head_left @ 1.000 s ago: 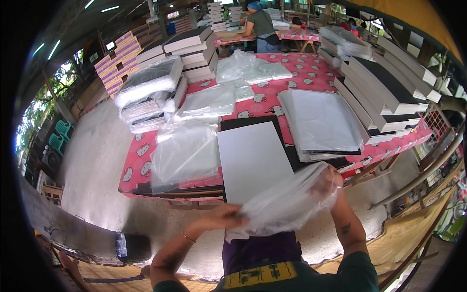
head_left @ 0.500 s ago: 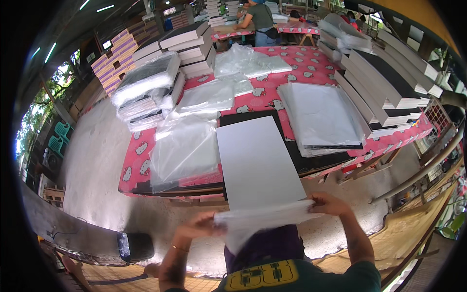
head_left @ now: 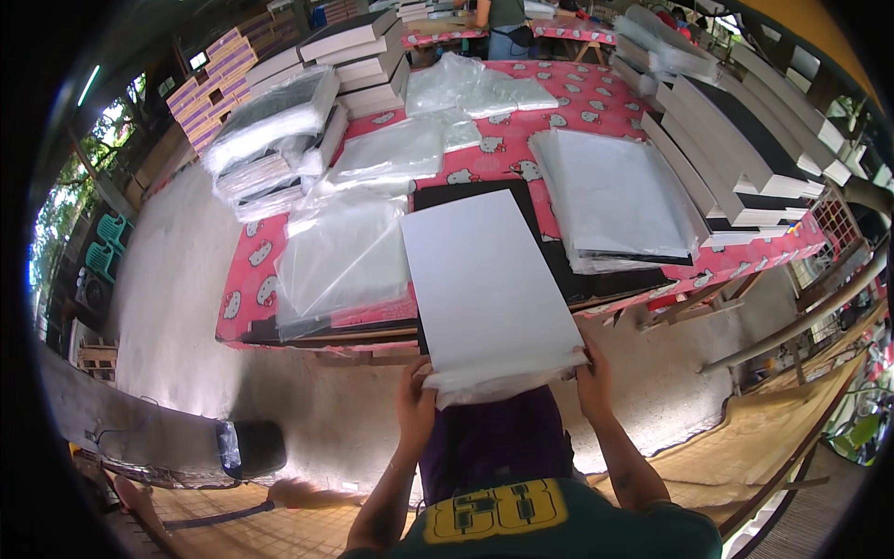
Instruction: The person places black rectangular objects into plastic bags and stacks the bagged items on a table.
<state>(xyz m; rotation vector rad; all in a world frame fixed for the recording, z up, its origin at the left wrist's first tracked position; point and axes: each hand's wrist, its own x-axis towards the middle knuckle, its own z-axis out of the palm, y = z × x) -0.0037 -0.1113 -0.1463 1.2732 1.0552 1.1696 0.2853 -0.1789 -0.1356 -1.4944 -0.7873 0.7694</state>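
Observation:
A large white sheet [head_left: 486, 275], perhaps a stack of them, juts from the table's front edge toward me. Bunched clear plastic film [head_left: 503, 375] lies across its near end. My left hand [head_left: 415, 399] is closed on the film at the left corner, and my right hand [head_left: 593, 374] grips it at the right corner. Under the far part of the sheet is a black board [head_left: 535, 219]. Flat clear plastic bags [head_left: 345, 256] lie just left of the sheet. To its right, white sheets in clear plastic [head_left: 610, 200] form a pile.
The table has a pink patterned cover [head_left: 596, 98]. Plastic-wrapped bundles [head_left: 270, 140] and thick black-topped stacks [head_left: 358, 61] stand at the left; long black-topped stacks [head_left: 736, 140] line the right. A person [head_left: 507, 28] stands beyond. Green chairs [head_left: 104, 247] are on the floor at left.
Both hands have come closer to the sheet's near corners, bringing the plastic film up against its near end. The film hangs less loosely now. My view has tilted slightly downward.

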